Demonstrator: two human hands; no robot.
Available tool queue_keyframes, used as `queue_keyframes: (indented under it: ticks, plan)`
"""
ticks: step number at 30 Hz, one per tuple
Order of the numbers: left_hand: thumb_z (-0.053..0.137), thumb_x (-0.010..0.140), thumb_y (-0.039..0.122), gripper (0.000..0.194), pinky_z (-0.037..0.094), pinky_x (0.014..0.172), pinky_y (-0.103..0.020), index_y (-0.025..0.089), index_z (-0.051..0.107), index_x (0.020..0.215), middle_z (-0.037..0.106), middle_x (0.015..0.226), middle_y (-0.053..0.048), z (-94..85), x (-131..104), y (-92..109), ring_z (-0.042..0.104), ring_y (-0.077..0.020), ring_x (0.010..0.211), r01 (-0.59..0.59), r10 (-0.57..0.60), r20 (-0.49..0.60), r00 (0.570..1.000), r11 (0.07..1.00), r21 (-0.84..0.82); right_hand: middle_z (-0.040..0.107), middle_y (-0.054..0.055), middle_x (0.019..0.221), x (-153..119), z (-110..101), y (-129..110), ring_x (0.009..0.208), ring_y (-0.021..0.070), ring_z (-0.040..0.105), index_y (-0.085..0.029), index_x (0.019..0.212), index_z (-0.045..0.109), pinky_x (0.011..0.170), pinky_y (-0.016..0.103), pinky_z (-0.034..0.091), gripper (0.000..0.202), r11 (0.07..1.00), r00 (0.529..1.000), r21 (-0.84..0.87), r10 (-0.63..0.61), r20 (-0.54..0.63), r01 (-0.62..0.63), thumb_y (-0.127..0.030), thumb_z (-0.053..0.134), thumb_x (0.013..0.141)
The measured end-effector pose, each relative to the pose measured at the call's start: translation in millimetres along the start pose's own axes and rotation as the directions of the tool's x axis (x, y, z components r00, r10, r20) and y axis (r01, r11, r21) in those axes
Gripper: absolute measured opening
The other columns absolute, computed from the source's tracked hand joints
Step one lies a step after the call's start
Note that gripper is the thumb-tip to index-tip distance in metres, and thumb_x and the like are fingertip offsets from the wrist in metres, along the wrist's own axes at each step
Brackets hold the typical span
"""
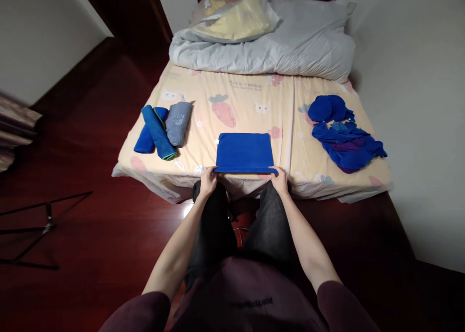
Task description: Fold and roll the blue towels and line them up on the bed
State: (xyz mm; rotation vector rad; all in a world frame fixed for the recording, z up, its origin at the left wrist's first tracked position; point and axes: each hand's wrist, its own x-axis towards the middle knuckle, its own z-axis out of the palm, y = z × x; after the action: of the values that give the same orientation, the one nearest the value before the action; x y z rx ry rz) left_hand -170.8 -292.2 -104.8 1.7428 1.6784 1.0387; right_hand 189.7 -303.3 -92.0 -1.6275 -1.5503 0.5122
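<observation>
A blue cloth [244, 150] lies flat as a rectangle near the front edge of the bed, with a small white tag at its upper left. Its near edge is turned up in a narrow fold. My left hand [208, 180] pinches the left end of that fold, and my right hand [279, 179] pinches the right end. On the left of the bed lie a rolled teal towel [159, 132] with green edging, a rolled blue towel [144, 141] under it and a rolled grey towel [178, 124]. Crumpled blue cloths [345, 143] lie at the right.
The bed [254, 112] has a patterned yellow sheet. A rolled-back grey quilt [308, 41] and a yellow pillow [236, 22] are at its far end. A black metal stand [48, 225] stands on the dark red floor at the left.
</observation>
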Motion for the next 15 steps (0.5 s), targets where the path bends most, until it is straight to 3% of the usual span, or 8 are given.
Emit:
queue_keyframes:
  ticks: [6, 10, 15]
  plan:
    - [0.059, 0.096, 0.037, 0.024, 0.057, 0.091, -0.04, 0.02, 0.066, 0.11, 0.075, 0.109, -0.011, -0.3, -0.1, -3.8, 0.071, -0.0262, 0.099, 0.088, -0.092, -0.069, 0.993, 0.995, -0.052, 0.078, 0.008, 0.093, -1.6, 4.2, 15.5, 0.072, 0.0213, 0.067, -0.018, 0.111, 0.077, 0.078, 0.036, 0.059, 0.033, 0.984, 0.992, 0.139, 0.115, -0.044, -0.108, -0.038, 0.063, 0.089]
    - [0.058, 0.098, 0.044, 0.029, 0.056, 0.091, -0.039, 0.019, 0.067, 0.11, 0.075, 0.105, -0.012, 3.3, 6.9, -11.8, 0.072, -0.0261, 0.096, 0.118, -0.123, -0.101, 0.987, 0.991, -0.058, 0.077, 0.009, 0.091, 4.8, 10.4, 19.9, 0.078, 0.0235, 0.071, -0.017, 0.111, 0.077, 0.077, 0.036, 0.059, 0.042, 0.974, 0.983, 0.178, 0.155, -0.093, -0.137, -0.051, 0.067, 0.089]
    - [0.054, 0.1, 0.05, 0.035, 0.056, 0.092, -0.041, 0.019, 0.068, 0.109, 0.075, 0.104, -0.013, 8.3, 14.5, -19.5, 0.071, -0.0272, 0.097, 0.132, -0.137, -0.096, 0.986, 0.99, -0.056, 0.077, 0.011, 0.092, 11.2, 15.1, 22.5, 0.082, 0.0249, 0.073, -0.016, 0.111, 0.076, 0.081, 0.037, 0.06, 0.046, 0.972, 0.982, 0.181, 0.17, -0.083, -0.153, -0.056, 0.065, 0.091]
